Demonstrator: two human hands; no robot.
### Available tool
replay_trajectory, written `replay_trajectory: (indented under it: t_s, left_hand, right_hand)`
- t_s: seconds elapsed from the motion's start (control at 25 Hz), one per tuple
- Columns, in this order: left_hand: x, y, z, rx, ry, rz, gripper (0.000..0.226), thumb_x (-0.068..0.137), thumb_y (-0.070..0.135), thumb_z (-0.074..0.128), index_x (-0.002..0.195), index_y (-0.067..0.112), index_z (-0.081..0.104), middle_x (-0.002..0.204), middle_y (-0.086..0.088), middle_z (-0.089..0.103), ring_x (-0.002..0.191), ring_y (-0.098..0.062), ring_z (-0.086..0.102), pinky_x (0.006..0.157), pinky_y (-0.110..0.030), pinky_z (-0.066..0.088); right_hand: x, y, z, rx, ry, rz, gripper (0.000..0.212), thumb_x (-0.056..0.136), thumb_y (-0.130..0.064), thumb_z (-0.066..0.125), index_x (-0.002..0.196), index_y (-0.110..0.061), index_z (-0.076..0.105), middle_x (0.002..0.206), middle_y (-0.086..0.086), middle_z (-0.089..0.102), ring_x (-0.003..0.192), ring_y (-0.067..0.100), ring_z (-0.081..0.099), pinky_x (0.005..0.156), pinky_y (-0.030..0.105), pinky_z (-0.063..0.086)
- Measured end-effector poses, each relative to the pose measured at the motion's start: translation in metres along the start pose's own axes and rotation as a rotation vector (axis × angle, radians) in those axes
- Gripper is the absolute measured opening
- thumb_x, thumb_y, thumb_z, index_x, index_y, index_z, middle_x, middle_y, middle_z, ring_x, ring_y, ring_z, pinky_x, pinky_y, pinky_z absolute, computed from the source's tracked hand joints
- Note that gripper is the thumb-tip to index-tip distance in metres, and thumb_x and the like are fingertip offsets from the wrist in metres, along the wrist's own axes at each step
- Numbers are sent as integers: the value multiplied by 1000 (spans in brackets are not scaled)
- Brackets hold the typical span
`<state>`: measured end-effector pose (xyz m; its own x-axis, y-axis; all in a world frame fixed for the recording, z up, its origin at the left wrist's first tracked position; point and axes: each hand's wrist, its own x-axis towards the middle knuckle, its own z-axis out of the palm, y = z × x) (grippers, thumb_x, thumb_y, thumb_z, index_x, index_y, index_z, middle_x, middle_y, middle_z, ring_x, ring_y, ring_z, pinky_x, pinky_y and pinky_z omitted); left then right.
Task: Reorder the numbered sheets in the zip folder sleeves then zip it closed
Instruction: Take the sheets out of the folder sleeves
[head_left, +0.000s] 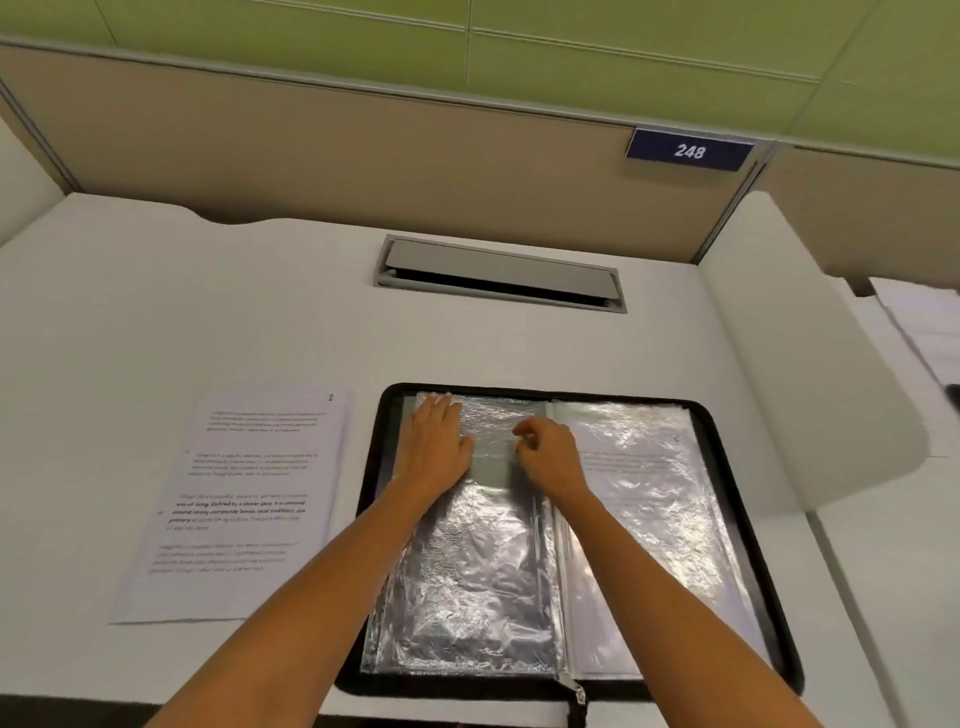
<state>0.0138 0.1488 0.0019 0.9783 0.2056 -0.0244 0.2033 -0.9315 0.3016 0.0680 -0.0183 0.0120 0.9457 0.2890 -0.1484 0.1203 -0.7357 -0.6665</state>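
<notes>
The black zip folder lies open on the white desk, its clear plastic sleeves spread to both sides. My left hand lies flat, fingers straight, on the upper part of the left sleeve. My right hand has curled fingers and pinches the sleeve's plastic near the spine. The right sleeve holds a printed sheet with a faint number at its top right. A loose sheet numbered 2 lies on the desk left of the folder. The zip pull hangs at the folder's near edge.
A grey cable hatch is set into the desk behind the folder. A beige partition with a blue 248 plate stands at the back. A white divider rises on the right, with papers beyond it.
</notes>
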Motion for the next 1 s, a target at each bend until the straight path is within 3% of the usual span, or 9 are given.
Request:
replay_trajectory:
  t_s: [0.16, 0.56, 0.84, 1.0]
  left_hand:
    - [14, 44, 16, -2, -35, 45, 56, 97, 37, 44, 146, 11, 34, 158, -7, 24, 147, -24, 15, 115, -43, 20]
    - [38, 116, 52, 35, -150, 200, 72, 95, 57, 38, 152, 17, 22, 162, -3, 9, 149, -19, 2, 119, -43, 12]
    - [44, 140, 69, 102, -270, 203, 88, 91, 72, 24, 155, 19, -3, 160, -3, -18, 147, -23, -16, 119, -51, -5]
    - [45, 146, 79, 156, -271, 188, 93, 85, 76, 11, 153, 17, -14, 157, -7, -27, 144, -26, -25, 117, -54, -9]
  right_hand:
    - [4, 39, -29, -111, 0, -26, 28, 88, -12, 59, 115, -13, 66, 120, 8, 64, 111, 26, 59, 93, 35, 47]
    - [34, 125, -91, -264, -43, -91, 43, 92, -24, 61, 134, -15, 53, 153, 8, 36, 143, 25, 30, 115, 42, 28]
    - [47, 165, -124, -278, 29, -11, 47, 89, -33, 66, 131, -12, 56, 150, 11, 41, 144, 25, 28, 116, 40, 24]
    - [46, 175, -136, -245, 117, 14, 49, 88, -30, 69, 131, -11, 56, 141, 10, 50, 135, 27, 36, 108, 37, 33]
